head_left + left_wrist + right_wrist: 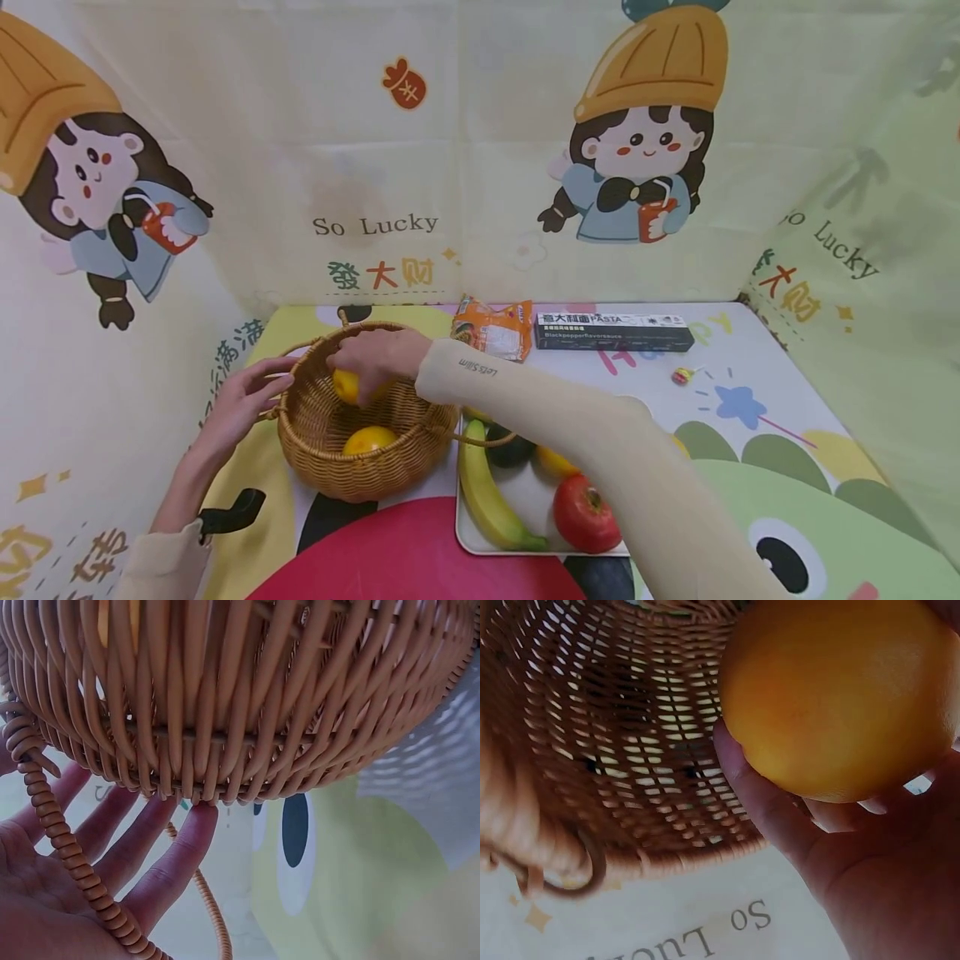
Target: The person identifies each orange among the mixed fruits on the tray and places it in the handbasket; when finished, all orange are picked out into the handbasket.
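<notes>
A round wicker basket (330, 471) stands on the left of the table. Inside it, my right hand (381, 357) grips an orange (347, 386); the right wrist view shows my thumb and fingers around this orange (840, 697). A second orange (370, 439) lies lower in the basket, near its front. My left hand (234, 404) is at the basket's left rim. In the left wrist view, the fingers of my left hand (112, 862) are fairly straight, their tips at the woven edge, while a coiled handle (75, 859) crosses the palm.
Right of the basket, a white tray (525, 508) holds a banana (483, 492), a red pomegranate (585, 515) and a dark fruit (510, 447), partly under my right sleeve. Behind are an orange snack packet (493, 327), a pasta box (615, 332) and a lollipop (682, 376).
</notes>
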Available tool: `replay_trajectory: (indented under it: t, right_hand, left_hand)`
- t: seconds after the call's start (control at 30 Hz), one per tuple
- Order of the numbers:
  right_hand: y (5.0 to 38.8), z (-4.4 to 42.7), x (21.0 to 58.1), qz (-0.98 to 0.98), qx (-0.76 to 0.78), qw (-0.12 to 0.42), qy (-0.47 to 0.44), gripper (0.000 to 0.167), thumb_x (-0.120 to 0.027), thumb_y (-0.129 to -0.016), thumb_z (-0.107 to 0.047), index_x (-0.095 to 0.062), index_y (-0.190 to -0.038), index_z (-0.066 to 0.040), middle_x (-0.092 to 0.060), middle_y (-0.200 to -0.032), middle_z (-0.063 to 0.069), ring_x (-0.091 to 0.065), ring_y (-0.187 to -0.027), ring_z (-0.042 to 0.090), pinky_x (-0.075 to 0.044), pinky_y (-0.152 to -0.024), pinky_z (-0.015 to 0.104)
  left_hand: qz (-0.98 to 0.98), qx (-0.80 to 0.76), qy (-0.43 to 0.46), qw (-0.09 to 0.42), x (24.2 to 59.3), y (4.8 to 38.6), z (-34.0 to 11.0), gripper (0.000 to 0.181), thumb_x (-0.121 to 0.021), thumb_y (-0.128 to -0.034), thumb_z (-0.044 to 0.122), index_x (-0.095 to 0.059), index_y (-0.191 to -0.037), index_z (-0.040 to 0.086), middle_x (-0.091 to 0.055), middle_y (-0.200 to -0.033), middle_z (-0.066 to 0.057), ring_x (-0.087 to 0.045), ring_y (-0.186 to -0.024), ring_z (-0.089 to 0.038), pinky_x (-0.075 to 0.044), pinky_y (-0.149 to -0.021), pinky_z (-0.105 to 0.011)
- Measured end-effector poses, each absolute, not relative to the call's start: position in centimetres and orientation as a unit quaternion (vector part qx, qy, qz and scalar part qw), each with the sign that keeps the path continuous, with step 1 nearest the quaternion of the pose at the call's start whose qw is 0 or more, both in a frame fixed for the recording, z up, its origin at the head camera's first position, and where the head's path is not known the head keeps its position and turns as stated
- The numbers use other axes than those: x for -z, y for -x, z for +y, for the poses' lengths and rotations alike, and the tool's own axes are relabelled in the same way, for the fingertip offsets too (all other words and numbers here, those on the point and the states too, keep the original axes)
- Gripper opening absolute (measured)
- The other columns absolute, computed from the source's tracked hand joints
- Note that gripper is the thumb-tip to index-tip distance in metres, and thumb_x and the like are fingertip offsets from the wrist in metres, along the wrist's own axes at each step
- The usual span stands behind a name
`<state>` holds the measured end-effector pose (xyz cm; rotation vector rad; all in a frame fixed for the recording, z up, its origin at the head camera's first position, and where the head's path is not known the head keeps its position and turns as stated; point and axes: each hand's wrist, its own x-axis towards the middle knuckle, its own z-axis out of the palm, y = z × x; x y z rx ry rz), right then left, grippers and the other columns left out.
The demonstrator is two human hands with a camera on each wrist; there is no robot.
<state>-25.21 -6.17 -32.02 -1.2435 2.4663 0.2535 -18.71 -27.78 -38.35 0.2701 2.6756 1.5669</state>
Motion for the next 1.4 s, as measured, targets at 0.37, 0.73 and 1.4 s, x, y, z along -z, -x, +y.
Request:
replay_trajectory:
  t: [0.37,0.73,1.4]
  right_hand:
    - [24.3,-7.3,32.9,0.876,-0.105,0.208,0.423,0.058,-0.077,-0.078,-0.039,-0.049,-0.128,-0.029,-0.050,-0.119,-0.008,-0.046,-0.101,0.011,-0.044,-0.084,0.029]
    - [24.5,-8.0,33.1,0.875,-0.107,0.228,0.413,0.063,-0.078,-0.077,-0.040,-0.047,-0.131,-0.031,-0.050,-0.120,-0.008,-0.045,-0.102,0.010,-0.043,-0.088,0.029]
    - [24.8,-8.0,33.2,0.870,-0.081,0.230,0.428,0.043,-0.072,-0.084,-0.040,-0.056,-0.120,-0.023,-0.056,-0.103,-0.007,-0.051,-0.088,0.012,-0.044,-0.072,0.023]
  left_hand:
    - [0.856,-0.509,-0.086,0.015,38.6,18.6,-27.5,0.049,-0.051,-0.0996,0.033,-0.050,-0.134,-0.001,-0.056,-0.116,0.015,-0.058,-0.096,0.006,-0.053,-0.073,-0.022]
    - [0.854,-0.514,-0.079,0.006,38.6,18.6,-27.7,0.047,-0.053,-0.0994,0.029,-0.049,-0.134,-0.002,-0.056,-0.111,0.022,-0.058,-0.094,0.007,-0.054,-0.070,-0.023]
    - [0.856,-0.513,-0.070,0.017,38.4,18.7,-27.7,0.049,-0.051,-0.0997,0.032,-0.048,-0.136,-0.001,-0.054,-0.112,0.021,-0.057,-0.095,0.006,-0.053,-0.073,-0.022]
